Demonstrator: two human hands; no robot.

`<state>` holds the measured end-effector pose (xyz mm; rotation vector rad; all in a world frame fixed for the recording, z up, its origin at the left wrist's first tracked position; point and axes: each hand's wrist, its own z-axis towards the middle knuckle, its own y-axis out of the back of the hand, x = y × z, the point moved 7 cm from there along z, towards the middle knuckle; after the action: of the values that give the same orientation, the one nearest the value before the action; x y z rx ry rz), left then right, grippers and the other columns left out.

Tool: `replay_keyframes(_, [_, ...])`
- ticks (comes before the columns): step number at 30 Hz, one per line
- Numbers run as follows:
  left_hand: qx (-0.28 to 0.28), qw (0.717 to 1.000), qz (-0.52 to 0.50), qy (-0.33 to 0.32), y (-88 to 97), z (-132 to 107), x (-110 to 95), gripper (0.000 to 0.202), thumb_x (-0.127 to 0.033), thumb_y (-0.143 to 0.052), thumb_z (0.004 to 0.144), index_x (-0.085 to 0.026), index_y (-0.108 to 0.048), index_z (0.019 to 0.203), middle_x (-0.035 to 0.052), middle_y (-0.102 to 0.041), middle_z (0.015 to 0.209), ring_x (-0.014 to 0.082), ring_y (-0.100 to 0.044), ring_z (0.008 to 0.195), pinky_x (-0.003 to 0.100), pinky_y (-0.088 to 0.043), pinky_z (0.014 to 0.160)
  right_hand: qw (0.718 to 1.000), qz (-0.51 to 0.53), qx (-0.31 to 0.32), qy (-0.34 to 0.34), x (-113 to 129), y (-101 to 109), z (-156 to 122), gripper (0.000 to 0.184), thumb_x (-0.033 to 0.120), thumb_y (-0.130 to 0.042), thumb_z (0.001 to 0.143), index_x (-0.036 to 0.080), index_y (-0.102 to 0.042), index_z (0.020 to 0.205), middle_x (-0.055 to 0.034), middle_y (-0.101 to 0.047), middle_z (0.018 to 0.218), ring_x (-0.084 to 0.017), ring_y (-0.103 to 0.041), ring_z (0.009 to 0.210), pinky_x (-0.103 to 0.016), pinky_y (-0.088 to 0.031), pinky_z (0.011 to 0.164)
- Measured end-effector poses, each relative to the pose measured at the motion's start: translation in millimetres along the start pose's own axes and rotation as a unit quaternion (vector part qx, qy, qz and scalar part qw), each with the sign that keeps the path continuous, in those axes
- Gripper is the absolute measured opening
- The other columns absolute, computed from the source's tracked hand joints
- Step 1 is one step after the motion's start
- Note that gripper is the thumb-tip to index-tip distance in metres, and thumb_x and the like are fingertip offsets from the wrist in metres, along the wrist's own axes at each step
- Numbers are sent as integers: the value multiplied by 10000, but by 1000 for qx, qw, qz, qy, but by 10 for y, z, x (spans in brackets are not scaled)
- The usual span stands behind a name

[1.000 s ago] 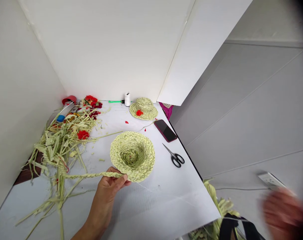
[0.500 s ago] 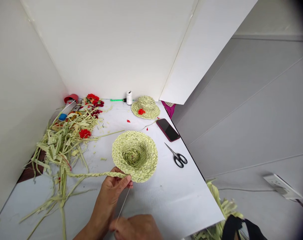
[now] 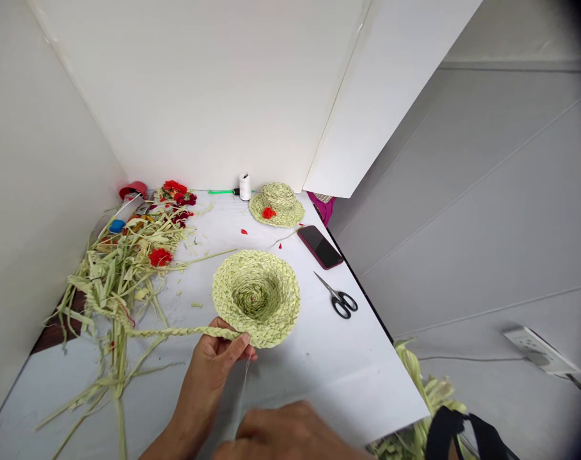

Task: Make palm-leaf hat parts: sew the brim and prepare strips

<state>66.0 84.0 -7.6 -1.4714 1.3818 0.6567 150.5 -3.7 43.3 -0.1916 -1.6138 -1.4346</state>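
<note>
My left hand (image 3: 219, 350) pinches a woven palm-leaf hat (image 3: 256, 298) by its brim, together with a flat plaited strip (image 3: 180, 331) that runs along the brim's lower edge. The hat lies crown-down, its hollow facing up. A thin pale thread (image 3: 243, 391) hangs from the pinch down to my right hand (image 3: 290, 431), which sits blurred at the bottom edge with its fingers closed. Part of that hand is cut off by the frame.
A heap of cut palm strips (image 3: 118, 287) with red flowers covers the table's left side. Further back stand a finished small hat (image 3: 276, 206) and a white spool (image 3: 244, 187). A phone (image 3: 320, 247) and scissors (image 3: 339, 300) lie near the right edge.
My right hand has swung in from the far right to the bottom middle, and a thin thread now runs to it from the brim. My left hand stays on the brim.
</note>
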Motion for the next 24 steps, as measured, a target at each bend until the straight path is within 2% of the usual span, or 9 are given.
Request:
replay_keyframes(2, [12, 1000, -12, 12, 16, -25, -21, 218, -349, -739, 730, -191, -590, 755, -31, -651, 678, 151, -642, 693, 280, -556, 740, 989, 83, -75, -92, -275, 478, -289, 272, 426, -415, 966, 310, -636, 1073, 20, -623, 836, -78, -453, 515, -199, -412, 508])
replay_keyframes(4, [19, 999, -28, 20, 51, -53, -33, 202, -364, -717, 751, -183, -629, 765, -6, -668, 799, 179, -665, 791, 327, -566, 816, 970, 87, -143, -176, -615, 945, -651, 393, 359, -255, 1015, 257, -562, 1238, -30, -618, 862, -87, -422, 504, -224, -405, 498])
replay_keyframes(6, [13, 999, -43, 24, 106, -69, -31, 209, -380, -706, 760, -176, -664, 775, 18, -674, 906, 206, -672, 867, 362, -564, 868, 881, 128, -259, -374, -1125, 1319, -1154, 382, 450, -376, 976, 242, -580, 1223, 16, -528, 670, -96, -367, 492, -226, -366, 483])
replay_keyframes(8, [4, 999, -48, 21, 154, -66, -25, 222, -390, -714, 754, -172, -686, 784, 30, -678, 948, 220, -670, 908, 373, -562, 891, 826, 166, -294, -451, -1431, 1458, -1462, 440, 517, -450, 928, 227, -564, 1238, 16, -505, 696, -112, -408, 562, -242, -391, 546])
replay_keyframes(9, [4, 999, -45, 19, 167, -58, -24, 226, -392, -716, 754, -172, -693, 795, 33, -683, 954, 224, -666, 928, 372, -559, 901, 820, 179, -284, -463, -1522, 1465, -1514, 465, 535, -470, 910, 213, -562, 1233, 6, -514, 733, -119, -424, 596, -252, -396, 570])
replay_keyframes(12, [9, 999, -28, 15, 178, -27, -23, 249, -412, -709, 762, -173, -707, 834, 39, -699, 975, 231, -657, 974, 361, -550, 919, 857, 186, -191, -441, -1538, 1362, -1333, 500, 571, -461, 892, 164, -596, 1150, -21, -536, 776, -122, -407, 591, -270, -363, 553])
replay_keyframes(15, [12, 1000, -12, 15, 183, -7, -28, 263, -416, -711, 760, -172, -719, 859, 44, -715, 976, 233, -660, 971, 348, -548, 915, 896, 142, -107, -408, -1277, 1284, -915, 434, 535, -393, 933, 172, -585, 1074, 3, -529, 678, -105, -365, 510, -266, -317, 512])
replay_keyframes(19, [17, 1000, -6, 14, 174, 2, -52, 236, -400, -718, 758, -176, -723, 833, 32, -723, 919, 223, -669, 929, 336, -556, 893, 946, 89, -77, -303, -819, 1310, -277, 268, 393, -412, 970, 195, -573, 889, -4, -587, 744, -100, -480, 559, -248, -352, 549])
replay_keyframes(24, [24, 1000, -2, 13, 120, 5, -102, 290, -430, -727, 732, -169, -738, 858, 59, -732, 938, 252, -667, 924, 366, -576, 849, 990, -28, -43, -129, -446, 1250, 313, 263, 266, -467, 973, 191, -654, 804, -26, -553, 851, -118, -520, 746, -244, -376, 651])
